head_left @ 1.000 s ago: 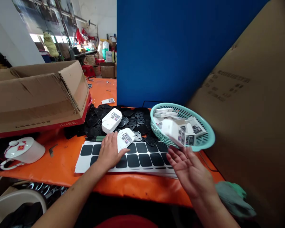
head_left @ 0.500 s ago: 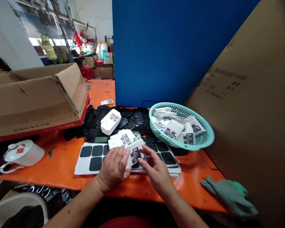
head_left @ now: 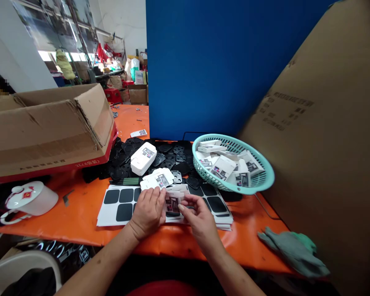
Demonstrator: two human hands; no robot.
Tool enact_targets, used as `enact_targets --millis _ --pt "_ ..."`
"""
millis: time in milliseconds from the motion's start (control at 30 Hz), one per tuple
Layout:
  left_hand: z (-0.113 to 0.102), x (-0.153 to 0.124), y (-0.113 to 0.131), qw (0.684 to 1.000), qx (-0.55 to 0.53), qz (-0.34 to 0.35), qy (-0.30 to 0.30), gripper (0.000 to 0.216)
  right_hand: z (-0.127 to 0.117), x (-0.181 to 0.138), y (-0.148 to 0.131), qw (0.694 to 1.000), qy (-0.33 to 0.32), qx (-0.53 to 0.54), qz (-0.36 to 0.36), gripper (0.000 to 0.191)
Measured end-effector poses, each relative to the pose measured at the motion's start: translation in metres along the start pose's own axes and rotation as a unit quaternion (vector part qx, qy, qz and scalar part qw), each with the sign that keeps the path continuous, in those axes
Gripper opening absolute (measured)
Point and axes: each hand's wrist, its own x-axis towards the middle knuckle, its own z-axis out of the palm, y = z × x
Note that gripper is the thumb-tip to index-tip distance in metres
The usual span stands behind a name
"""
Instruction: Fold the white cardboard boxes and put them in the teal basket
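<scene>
Between my two hands is a small white printed box (head_left: 173, 202), with pictures on the side facing me. My left hand (head_left: 149, 209) is closed on its left end, and my right hand (head_left: 199, 216) pinches its right end between thumb and fingers. The box is held over sheets (head_left: 111, 216) bearing black rounded squares. Just beyond my left fingers lie flat white box blanks (head_left: 157, 179). Behind them, a thicker stack of white printed blanks (head_left: 143, 158) rests on a heap of black flat parts (head_left: 172, 158).
A pale turquoise basket (head_left: 234, 190) full of small white boxes stands at right. Grey-green gloves (head_left: 296, 250) lie on the orange table (head_left: 80, 222) edge. At left are a lidded white mug (head_left: 33, 199) and a cardboard carton (head_left: 43, 135). A blue panel (head_left: 222, 70) rises behind.
The small box has tipped and come down slightly, so its printed side now faces me more squarely. Both hands have turned a little with it and still hold its ends.
</scene>
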Motion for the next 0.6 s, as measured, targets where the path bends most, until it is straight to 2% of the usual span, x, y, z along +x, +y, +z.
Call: enact_targets --millis 133,267,367,467,600 --pt "0.001 0.002 0.0 1.0 -0.02 0.0 0.002 0.056 0.001 -0.003 -0.002 0.999 -0.031 -0.013 0.006 0.041" --pt "0.002 0.0 0.0 0.999 -0.021 0.017 0.025 0.055 0.001 -0.006 -0.003 0.999 -0.041 -0.006 0.012 0.042" --pt "0.0 -0.001 -0.001 0.999 -0.013 0.035 0.038 0.055 0.001 -0.011 -0.007 0.994 -0.079 0.045 0.052 0.041" --pt "-0.007 0.001 -0.001 0.998 -0.013 0.042 0.037 0.052 0.0 -0.017 -0.011 0.979 -0.128 0.109 0.113 0.042" --pt "-0.021 0.002 0.006 0.996 -0.026 0.071 0.041 0.037 0.001 -0.022 -0.015 0.978 -0.163 0.059 0.114 0.031"
